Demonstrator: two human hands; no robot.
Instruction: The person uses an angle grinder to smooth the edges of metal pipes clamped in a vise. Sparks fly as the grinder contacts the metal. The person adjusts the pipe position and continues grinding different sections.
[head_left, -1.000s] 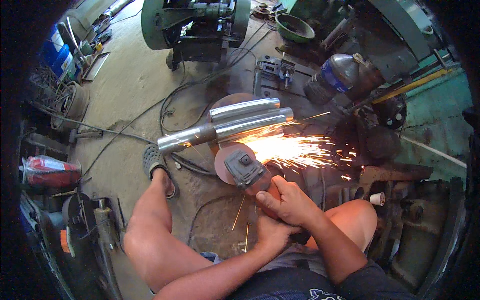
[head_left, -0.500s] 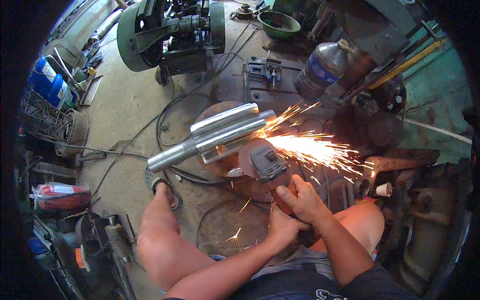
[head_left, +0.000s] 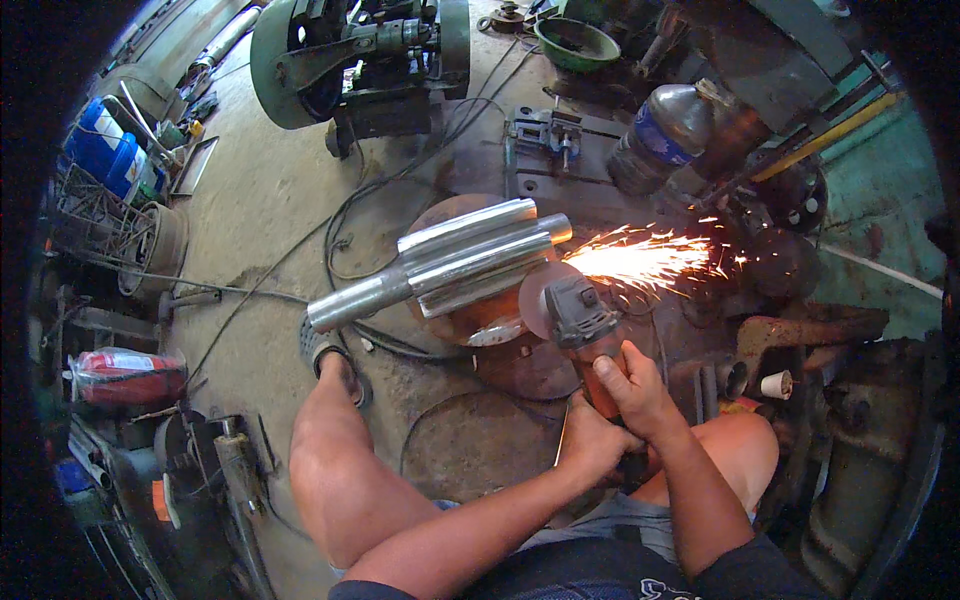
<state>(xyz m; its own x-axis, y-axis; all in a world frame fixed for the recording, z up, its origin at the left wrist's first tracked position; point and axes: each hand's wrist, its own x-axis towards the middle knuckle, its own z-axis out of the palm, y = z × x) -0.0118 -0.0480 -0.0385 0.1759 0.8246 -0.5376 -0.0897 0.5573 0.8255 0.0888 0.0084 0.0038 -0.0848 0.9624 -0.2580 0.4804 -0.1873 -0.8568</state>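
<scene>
Both my hands are closed around an angle grinder [head_left: 585, 325] with a dark head and a reddish body. My right hand [head_left: 640, 395] wraps the body just behind the head, its thumb along the top. Lower down, my left hand [head_left: 597, 445] grips the rear part, which is mostly hidden. The grinder's disc [head_left: 540, 300] is at the near right end of a shiny toothed steel shaft [head_left: 480, 255], and bright sparks [head_left: 650, 258] stream off to the right. The shaft lies tilted over a round rusty metal support [head_left: 455, 215], its plain end pointing left.
Black cables [head_left: 340, 240] run across the floor by my foot. Beyond the shaft stand a green machine [head_left: 360, 70], a small vise [head_left: 550, 135], a large plastic bottle [head_left: 660, 140] and a green basin [head_left: 578, 45]. A red wrapped bundle [head_left: 130, 378] lies at the left.
The grinder has shifted right along the shaft to near its end. Sparks now come off in a narrower stream, and the whole view has moved slightly.
</scene>
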